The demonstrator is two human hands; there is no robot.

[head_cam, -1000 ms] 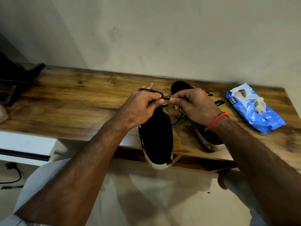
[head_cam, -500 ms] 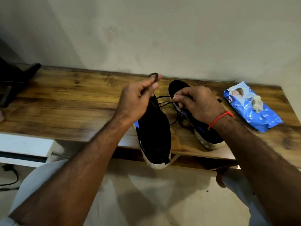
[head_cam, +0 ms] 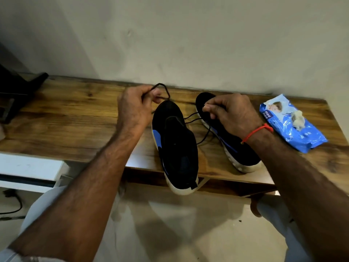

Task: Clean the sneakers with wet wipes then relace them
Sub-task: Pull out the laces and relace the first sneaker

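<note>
Two hands, left [head_cam: 135, 108] and right [head_cam: 231, 113], each pinch one end of a black lace [head_cam: 195, 118], spread apart to tension it over the near sneaker [head_cam: 176, 146] on the wooden table [head_cam: 75, 120].

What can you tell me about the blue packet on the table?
The blue packet is a soft, shiny plastic pack of wet wipes with white lettering and a small picture near its far end. It lies flat at the right end of the wooden table, beside the sneakers, angled. A crumpled whitish wipe sits on top of it. Neither hand touches it.
</note>
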